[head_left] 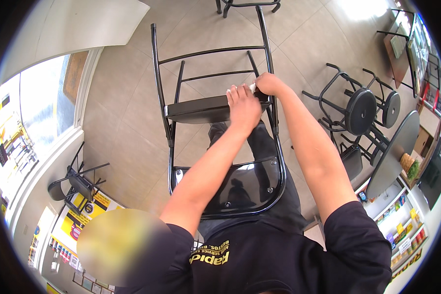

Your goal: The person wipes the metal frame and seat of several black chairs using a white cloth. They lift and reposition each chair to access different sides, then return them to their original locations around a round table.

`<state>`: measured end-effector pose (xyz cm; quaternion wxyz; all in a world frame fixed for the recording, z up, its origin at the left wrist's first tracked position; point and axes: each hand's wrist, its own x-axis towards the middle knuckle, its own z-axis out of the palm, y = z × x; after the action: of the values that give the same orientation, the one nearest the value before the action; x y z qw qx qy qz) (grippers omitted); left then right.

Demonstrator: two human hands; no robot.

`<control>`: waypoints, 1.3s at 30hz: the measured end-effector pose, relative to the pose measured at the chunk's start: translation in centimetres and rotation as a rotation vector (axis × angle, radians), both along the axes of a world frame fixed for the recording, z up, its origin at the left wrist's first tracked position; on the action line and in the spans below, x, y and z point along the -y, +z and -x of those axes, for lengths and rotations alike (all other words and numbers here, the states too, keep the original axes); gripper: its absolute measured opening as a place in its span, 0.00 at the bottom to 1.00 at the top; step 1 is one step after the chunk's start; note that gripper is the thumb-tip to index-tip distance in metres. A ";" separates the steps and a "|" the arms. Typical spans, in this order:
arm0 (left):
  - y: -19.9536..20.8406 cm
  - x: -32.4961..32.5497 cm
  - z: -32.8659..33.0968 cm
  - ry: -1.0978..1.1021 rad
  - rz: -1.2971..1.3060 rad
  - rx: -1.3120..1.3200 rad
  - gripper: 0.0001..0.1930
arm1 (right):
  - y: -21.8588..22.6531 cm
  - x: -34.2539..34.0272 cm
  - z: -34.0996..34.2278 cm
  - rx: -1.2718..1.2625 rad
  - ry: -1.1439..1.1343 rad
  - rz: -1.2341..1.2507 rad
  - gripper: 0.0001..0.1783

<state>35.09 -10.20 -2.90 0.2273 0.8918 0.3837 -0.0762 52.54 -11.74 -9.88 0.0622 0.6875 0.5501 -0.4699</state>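
Observation:
A black folding chair stands before me, its glossy back panel close to my body and its tubular legs reaching away. Over the right part of the dark seat lies my left hand, fingers bent across the seat's edge and closed on a crumpled white cloth. Bits of that cloth show on both sides of the fingers. My right hand is closed at the chair's right-hand tube, just beside the left hand and touching the cloth's end. Its fingertips are partly hidden.
To the right are black stools and a round grey table. Another chair stands by the left wall under a window. A further chair's legs show at the far edge of the tiled floor.

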 end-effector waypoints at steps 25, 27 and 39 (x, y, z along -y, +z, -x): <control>22.8 -0.6 19.5 -0.375 1.131 -0.588 0.17 | 7.6 -1.0 -2.0 -0.523 -0.575 0.184 0.23; 23.4 -0.7 21.5 -0.286 1.109 -0.582 0.15 | 8.5 -1.4 -1.7 -0.440 -0.522 0.140 0.23; 21.1 6.5 21.3 -0.575 0.482 -0.035 0.08 | 12.0 -4.9 7.2 0.390 0.251 0.032 0.28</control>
<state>13.80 -16.73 18.24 0.3933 0.8826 0.0927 -0.2404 45.32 -6.86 2.17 0.2361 0.6905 0.6012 -0.3256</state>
